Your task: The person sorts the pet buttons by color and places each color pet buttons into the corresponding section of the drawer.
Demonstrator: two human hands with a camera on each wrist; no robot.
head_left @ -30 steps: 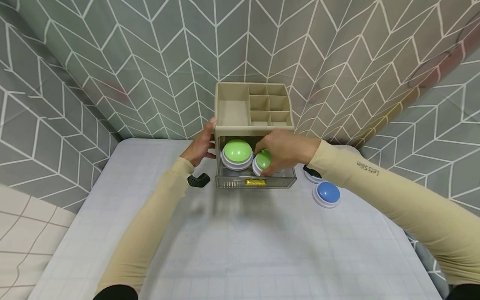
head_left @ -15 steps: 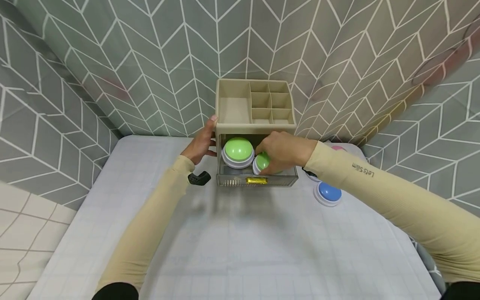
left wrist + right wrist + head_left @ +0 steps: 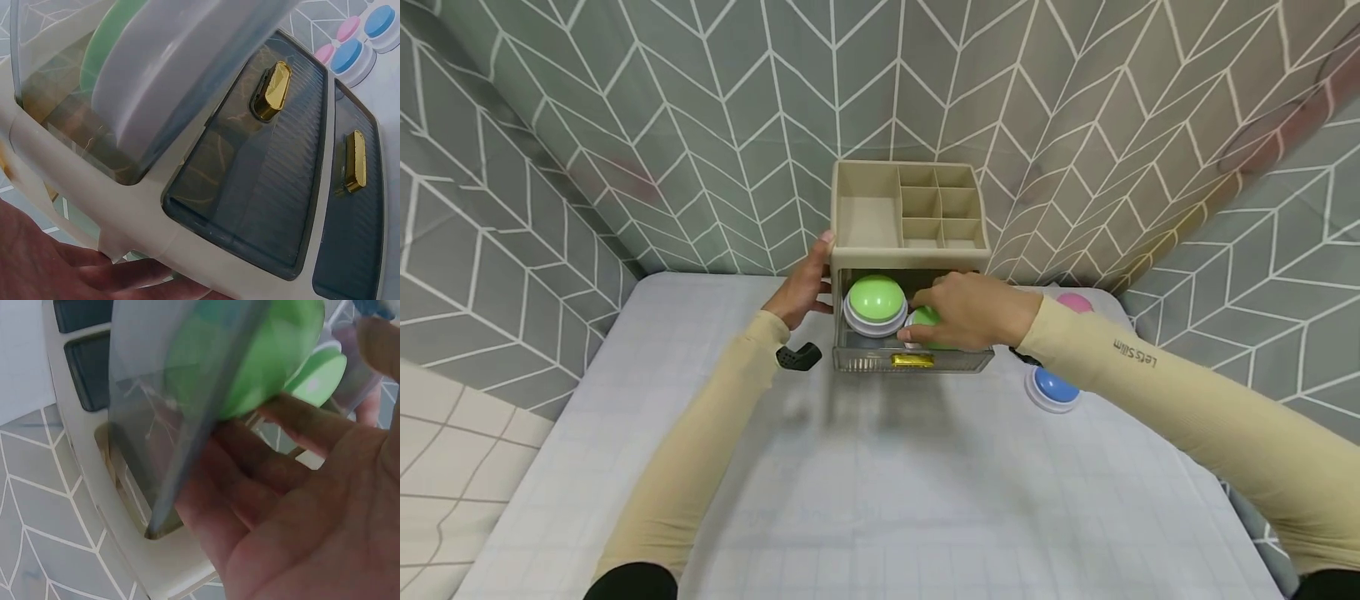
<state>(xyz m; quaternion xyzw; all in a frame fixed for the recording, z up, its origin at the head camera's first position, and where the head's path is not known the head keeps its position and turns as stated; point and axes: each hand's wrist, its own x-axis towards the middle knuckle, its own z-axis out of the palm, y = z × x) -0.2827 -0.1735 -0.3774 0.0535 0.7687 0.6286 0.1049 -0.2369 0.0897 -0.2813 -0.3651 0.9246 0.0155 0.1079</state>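
Observation:
A beige desk organizer (image 3: 867, 212) stands by the wall, its smoky clear top drawer (image 3: 857, 363) pulled out. In it sit two round push buttons with white bases: a big green push button (image 3: 877, 298) on the left and a green push button (image 3: 927, 317) on the right, partly hidden. My right hand (image 3: 973, 312) is over the right one, thumb and index finger spread on either side; in the right wrist view the right hand (image 3: 300, 506) has fingers against the green, thumb apart. My left hand (image 3: 801, 287) touches the organizer's left side with extended fingers.
Right of the organizer on the white-covered table (image 3: 850, 500) are a blue push button (image 3: 1055, 385) and a pink push button (image 3: 1075, 302), partly behind the right sleeve. The left wrist view shows two lower drawers with gold handles (image 3: 275, 90). Patterned walls close in behind.
My right thumb has moved left and the fingers have loosened around the right green push button, which stays in the drawer. The left hand keeps its place.

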